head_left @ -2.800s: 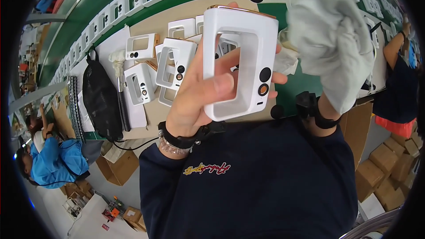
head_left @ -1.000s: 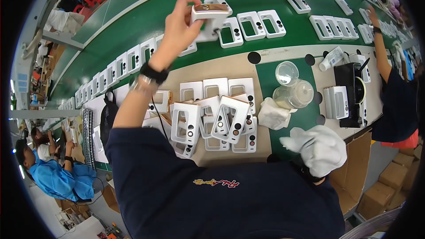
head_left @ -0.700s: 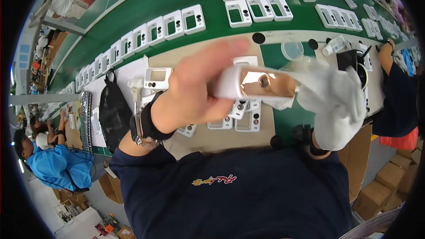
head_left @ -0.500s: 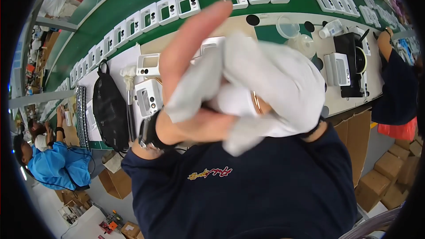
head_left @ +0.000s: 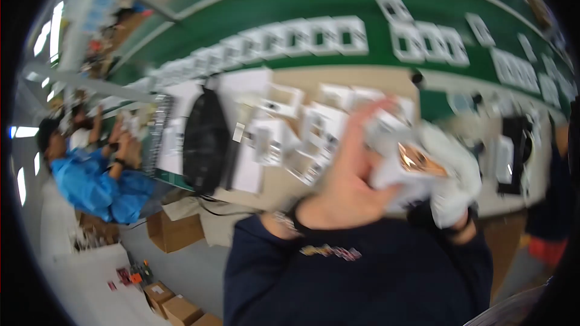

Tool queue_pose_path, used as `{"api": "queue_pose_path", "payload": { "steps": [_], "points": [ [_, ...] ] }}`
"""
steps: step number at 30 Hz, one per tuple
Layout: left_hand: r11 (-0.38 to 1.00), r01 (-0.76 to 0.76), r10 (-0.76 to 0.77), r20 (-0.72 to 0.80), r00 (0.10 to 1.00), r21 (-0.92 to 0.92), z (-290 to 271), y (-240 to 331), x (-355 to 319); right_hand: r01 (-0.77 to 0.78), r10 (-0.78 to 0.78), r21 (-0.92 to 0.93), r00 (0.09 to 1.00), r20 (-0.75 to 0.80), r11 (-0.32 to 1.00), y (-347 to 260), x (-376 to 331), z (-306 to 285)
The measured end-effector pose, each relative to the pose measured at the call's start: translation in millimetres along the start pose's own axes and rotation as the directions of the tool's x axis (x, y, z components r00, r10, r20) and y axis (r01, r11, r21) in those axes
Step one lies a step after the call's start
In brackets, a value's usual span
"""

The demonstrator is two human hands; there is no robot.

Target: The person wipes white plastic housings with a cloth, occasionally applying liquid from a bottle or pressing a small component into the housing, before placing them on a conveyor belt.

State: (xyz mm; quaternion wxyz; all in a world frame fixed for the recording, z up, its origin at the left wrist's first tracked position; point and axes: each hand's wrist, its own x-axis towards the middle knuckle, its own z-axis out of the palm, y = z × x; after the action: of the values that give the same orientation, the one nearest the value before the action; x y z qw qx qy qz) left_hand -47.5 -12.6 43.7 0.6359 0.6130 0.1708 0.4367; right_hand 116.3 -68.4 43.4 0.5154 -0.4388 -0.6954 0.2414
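In front of my chest, both hands close around a white plastic piece (head_left: 393,175) with a shiny copper-coloured face (head_left: 418,160). My left hand (head_left: 347,184), bare, grips its left side, with the fingers pointing up and away. A white glove covers my right hand (head_left: 454,178), which wraps the piece from the right. Something pale grey-white, perhaps cloth, lies by my left fingers; blur hides its kind. Beyond my left hand, several white housings with rectangular openings (head_left: 269,140) lie on the beige worktop (head_left: 290,78).
A black mesh pouch (head_left: 206,139) lies left on the worktop. Behind runs a green surface (head_left: 241,21) with a long row of white housings (head_left: 296,37). A black fixture (head_left: 512,166) stands right, near another person's dark sleeve (head_left: 547,199). A blue-clad person (head_left: 96,175) works at left.
My view has swung, shifting the scene. My hands sit lower and further right in it, and the piece's copper face has turned into fuller view. My left fingers no longer reach across the middle.
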Motion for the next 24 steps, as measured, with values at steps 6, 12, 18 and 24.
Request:
{"api": "queue_pose_path", "payload": {
  "steps": [6,12,18,24],
  "points": [
    [0.950,0.193,-0.262,-0.290,0.920,-0.246,10.7,9.8,5.1,-0.143,0.118,-0.120,0.975,-0.190,0.983,-14.1,4.1,33.8],
    [0.799,-0.002,-0.395,-0.527,0.753,-0.602,11.8,18.5,18.2,-0.115,0.130,0.359,0.991,-0.019,0.926,-7.6,-9.1,42.0],
    [0.996,0.010,-0.057,-0.595,0.801,-0.083,7.4,-63.8,-1.5,-0.136,0.138,0.149,0.990,-0.001,0.979,-8.4,14.5,35.9],
    [0.920,0.039,-0.300,-0.638,0.709,-0.390,-17.8,-29.7,19.0,-0.293,0.347,0.384,0.935,-0.079,0.876,5.1,-4.9,61.3]
  ]
}}
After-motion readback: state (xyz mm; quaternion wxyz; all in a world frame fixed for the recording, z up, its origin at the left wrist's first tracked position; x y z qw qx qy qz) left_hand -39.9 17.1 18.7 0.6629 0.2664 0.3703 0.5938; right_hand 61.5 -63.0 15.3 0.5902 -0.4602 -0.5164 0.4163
